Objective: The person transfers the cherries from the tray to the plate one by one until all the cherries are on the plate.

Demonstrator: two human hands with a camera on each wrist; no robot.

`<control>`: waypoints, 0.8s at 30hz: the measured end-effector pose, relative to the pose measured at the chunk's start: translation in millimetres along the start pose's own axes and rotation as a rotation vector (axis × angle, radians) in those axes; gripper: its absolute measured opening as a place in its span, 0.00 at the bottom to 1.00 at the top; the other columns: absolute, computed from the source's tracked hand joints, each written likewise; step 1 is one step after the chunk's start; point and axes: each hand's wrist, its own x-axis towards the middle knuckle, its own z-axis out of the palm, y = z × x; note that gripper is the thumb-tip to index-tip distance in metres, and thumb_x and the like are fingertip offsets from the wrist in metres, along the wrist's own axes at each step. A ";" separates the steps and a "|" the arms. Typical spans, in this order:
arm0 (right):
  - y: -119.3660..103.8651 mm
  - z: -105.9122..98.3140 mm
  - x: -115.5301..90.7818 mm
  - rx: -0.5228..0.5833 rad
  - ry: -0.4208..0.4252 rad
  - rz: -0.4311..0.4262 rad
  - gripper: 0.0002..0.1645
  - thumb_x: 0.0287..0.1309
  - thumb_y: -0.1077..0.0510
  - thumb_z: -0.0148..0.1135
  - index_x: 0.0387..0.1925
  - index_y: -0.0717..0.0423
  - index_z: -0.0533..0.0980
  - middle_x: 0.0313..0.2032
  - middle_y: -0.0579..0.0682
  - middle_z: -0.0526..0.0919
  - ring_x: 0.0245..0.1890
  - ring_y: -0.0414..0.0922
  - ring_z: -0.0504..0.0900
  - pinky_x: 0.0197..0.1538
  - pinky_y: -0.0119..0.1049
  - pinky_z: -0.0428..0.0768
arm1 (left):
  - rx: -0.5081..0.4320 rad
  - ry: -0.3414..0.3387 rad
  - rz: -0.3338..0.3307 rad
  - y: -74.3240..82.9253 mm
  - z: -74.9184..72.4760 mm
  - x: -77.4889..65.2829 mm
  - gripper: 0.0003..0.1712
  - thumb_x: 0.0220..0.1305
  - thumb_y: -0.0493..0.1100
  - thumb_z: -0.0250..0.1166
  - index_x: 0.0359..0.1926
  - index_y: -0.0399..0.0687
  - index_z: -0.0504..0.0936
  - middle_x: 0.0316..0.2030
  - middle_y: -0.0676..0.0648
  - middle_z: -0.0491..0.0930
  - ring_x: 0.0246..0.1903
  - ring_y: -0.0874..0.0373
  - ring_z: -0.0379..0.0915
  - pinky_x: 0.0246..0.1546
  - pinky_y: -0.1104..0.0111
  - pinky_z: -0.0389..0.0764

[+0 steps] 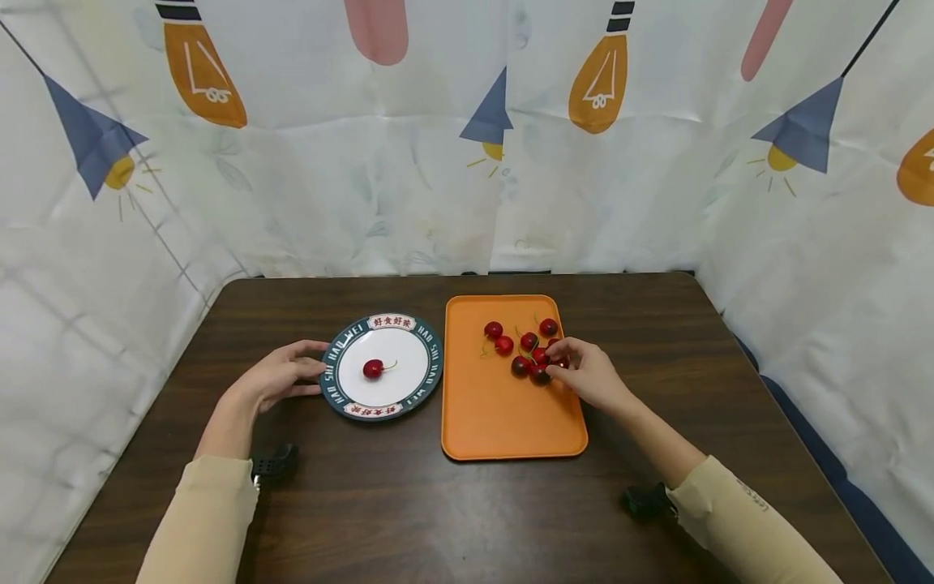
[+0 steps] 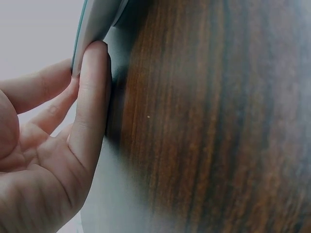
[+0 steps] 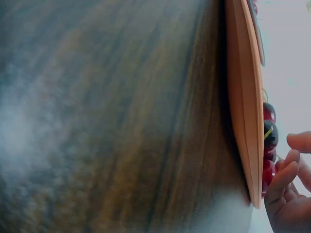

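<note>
Head view: on a dark wood-grain bench (image 1: 350, 503), a round white plate (image 1: 394, 388) with a teal-patterned rim carries one glossy red cherry (image 1: 373, 369), right of the left hand (image 1: 280, 375). Shiny cherries (image 1: 520, 367) cluster on a smooth orange tray (image 1: 496, 418), at the fingertips of the right hand (image 1: 593, 379).

Left wrist view: fingers pinch the plate's rim, one underneath.

Right wrist view: fingers narrowly parted beside the cherries; whether they grip one is unclear.

Head cam looks forward-down over worktop (image 1: 328, 503); wrist cams sit low, close; head/left share plate (image 1: 432, 361), head/right tray (image 1: 481, 422).
</note>
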 end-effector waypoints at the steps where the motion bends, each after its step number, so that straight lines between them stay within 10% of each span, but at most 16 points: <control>1: 0.1 -0.2 0.0 -0.006 0.014 0.001 0.14 0.64 0.60 0.70 0.49 0.58 0.80 0.40 0.53 0.82 0.23 0.50 0.73 0.24 0.35 0.76 | 0.002 0.002 0.004 0.1 -0.1 -0.1 0.35 0.78 0.38 0.57 0.78 0.36 0.53 0.59 0.31 0.74 0.47 0.52 0.78 0.52 0.59 0.85; 24: 17.4 -8.2 -2.4 -0.108 0.007 0.026 0.16 0.63 0.59 0.71 0.52 0.56 0.81 0.32 0.52 0.81 0.15 0.46 0.68 0.18 0.35 0.70 | -0.002 0.007 0.004 -1.6 0.0 -0.1 0.35 0.78 0.37 0.56 0.78 0.35 0.52 0.59 0.32 0.74 0.47 0.53 0.78 0.52 0.59 0.84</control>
